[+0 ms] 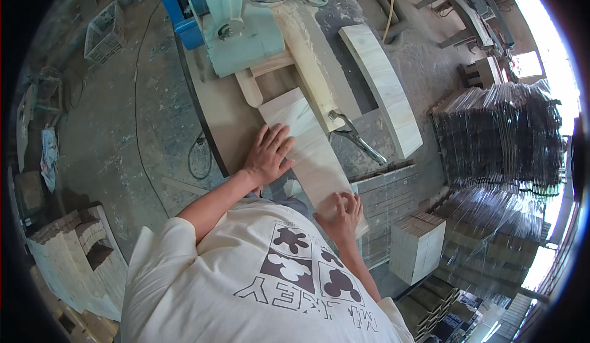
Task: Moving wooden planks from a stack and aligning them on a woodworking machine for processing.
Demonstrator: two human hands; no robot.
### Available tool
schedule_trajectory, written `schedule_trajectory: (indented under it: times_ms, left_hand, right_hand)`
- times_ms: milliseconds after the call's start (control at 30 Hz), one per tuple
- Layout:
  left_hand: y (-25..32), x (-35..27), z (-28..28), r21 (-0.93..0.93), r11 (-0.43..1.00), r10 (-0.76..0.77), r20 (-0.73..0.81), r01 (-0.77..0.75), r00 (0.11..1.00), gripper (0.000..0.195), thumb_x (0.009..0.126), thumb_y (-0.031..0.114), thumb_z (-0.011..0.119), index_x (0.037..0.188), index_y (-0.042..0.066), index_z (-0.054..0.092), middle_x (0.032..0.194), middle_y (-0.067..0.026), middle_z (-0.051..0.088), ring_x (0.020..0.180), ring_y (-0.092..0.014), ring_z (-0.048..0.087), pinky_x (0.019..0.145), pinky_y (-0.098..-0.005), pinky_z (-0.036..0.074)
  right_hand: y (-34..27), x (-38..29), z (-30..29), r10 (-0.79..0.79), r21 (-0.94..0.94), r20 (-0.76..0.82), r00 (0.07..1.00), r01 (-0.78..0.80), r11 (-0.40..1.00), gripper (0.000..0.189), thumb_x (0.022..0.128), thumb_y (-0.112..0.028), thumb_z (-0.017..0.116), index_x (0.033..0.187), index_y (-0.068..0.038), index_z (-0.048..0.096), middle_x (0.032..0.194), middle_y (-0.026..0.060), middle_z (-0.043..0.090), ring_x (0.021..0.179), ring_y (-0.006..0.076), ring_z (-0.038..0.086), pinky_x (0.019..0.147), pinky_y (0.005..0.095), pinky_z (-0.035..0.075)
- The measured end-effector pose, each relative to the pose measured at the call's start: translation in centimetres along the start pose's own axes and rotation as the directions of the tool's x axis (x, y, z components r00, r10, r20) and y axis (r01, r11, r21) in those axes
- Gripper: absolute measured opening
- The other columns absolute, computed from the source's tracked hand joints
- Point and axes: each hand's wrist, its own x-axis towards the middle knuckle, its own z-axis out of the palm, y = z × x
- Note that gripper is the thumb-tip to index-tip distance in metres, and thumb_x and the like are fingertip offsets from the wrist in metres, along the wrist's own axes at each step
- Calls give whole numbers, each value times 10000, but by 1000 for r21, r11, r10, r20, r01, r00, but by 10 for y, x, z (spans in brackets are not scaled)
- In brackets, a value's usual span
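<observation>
A long pale wooden board (318, 158) lies at a slant on the worktable (221, 108), running from the machine towards my body. My left hand (269, 155) rests palm down on its left edge, fingers a little apart. At the near end my right hand (342, 216) grips the board, with the thumb at one side edge and bent fingers at the other. The board's far end lies below a green and blue machine (249, 38), close to a round-ended wooden strip (250, 89). A pale wooden fence (318, 85) runs along the board's right side.
Locking pliers (357, 138) clamp the fence's near end. To the right lies a curved stack of pale boards (382, 89). Beyond stand a block of stacked wood pieces (417, 248) and a tall wrapped stack (502, 140). A plastic crate (105, 32) and a cable (136, 94) are on the left floor.
</observation>
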Motion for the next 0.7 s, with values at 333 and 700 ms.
schedule_trajectory:
  times_ms: [333, 700]
  left_hand:
    - [-14, 31, 11, 15, 1000, 20, -33, -20, 999, 537, 920, 381, 657, 1358, 73, 608, 1540, -185, 455, 1481, -359, 371, 1232, -577, 217]
    - [-66, 64, 20, 174, 961, -186, -163, 214, 969, 509, 973, 393, 605, 1383, 92, 582, 1560, -176, 432, 1510, -355, 331, 1248, -573, 220]
  right_hand:
    - [-16, 17, -1, 48, -15, 46, 998, -48, 999, 866, 626, -383, 928, 1385, -163, 574, 1404, 107, 490, 1403, 465, 368, 1174, 603, 297]
    - [-45, 77, 25, -47, -161, 8, 999, 47, 986, 836, 747, -531, 827, 1426, -123, 562, 1429, 120, 475, 1426, 427, 356, 1164, 581, 270]
